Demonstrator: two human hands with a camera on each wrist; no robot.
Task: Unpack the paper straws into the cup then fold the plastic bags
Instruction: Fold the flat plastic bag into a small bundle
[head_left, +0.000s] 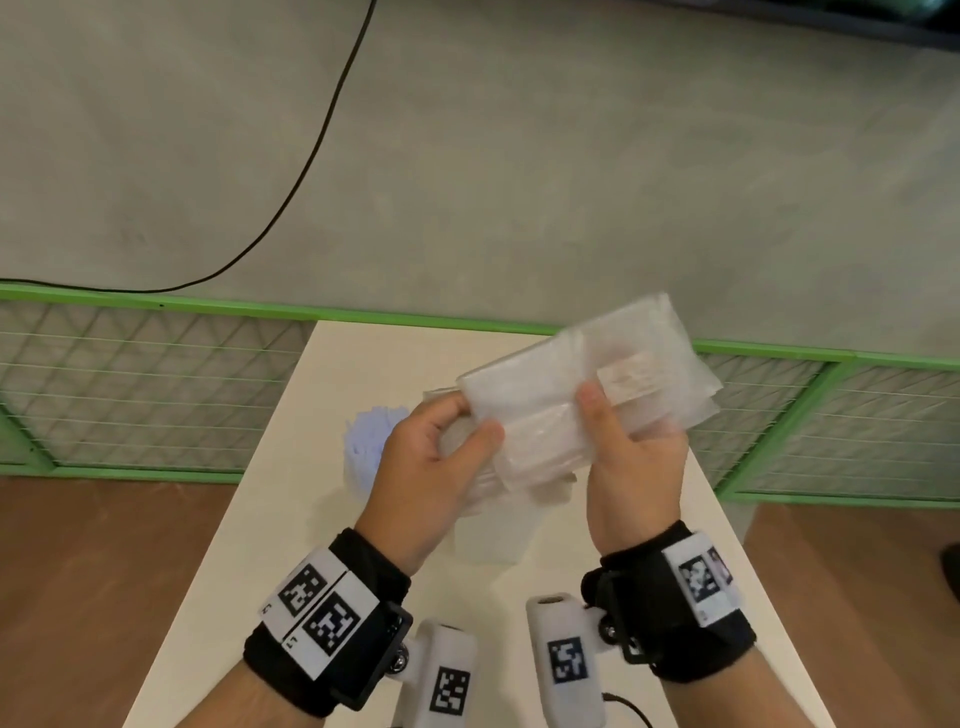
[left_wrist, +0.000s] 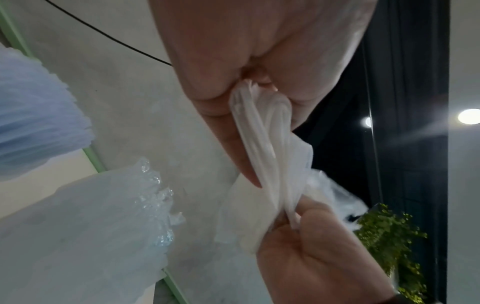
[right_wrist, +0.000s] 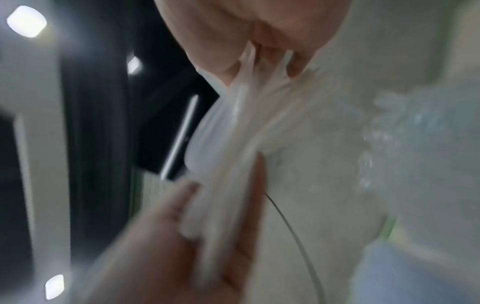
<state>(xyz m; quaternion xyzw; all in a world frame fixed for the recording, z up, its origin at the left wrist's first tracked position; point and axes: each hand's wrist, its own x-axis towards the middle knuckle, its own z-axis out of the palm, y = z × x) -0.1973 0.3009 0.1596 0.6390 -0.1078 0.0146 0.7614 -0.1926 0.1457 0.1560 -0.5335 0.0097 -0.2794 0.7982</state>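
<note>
I hold a stack of folded translucent plastic bags (head_left: 550, 395) in both hands above the white table (head_left: 291, 519). A paper label (head_left: 628, 379) shows on the top bag. My left hand (head_left: 470, 423) pinches the stack's left end between thumb and curled fingers. At the right, my right hand (head_left: 597, 415) grips it with the thumb on top and the fingers underneath. The left wrist view shows the bags (left_wrist: 262, 144) as bunched white layers pinched between both hands. A bundle of pale blue straws (head_left: 369, 441) stands behind my left hand; its cup is hard to make out. The right wrist view is blurred.
Another clear plastic bag (head_left: 493, 535) lies on the table under my hands. A green-framed mesh fence (head_left: 156, 384) runs behind the table's far edge. A black cable (head_left: 311, 156) crosses the grey floor beyond. Brown floor lies on both sides of the narrow table.
</note>
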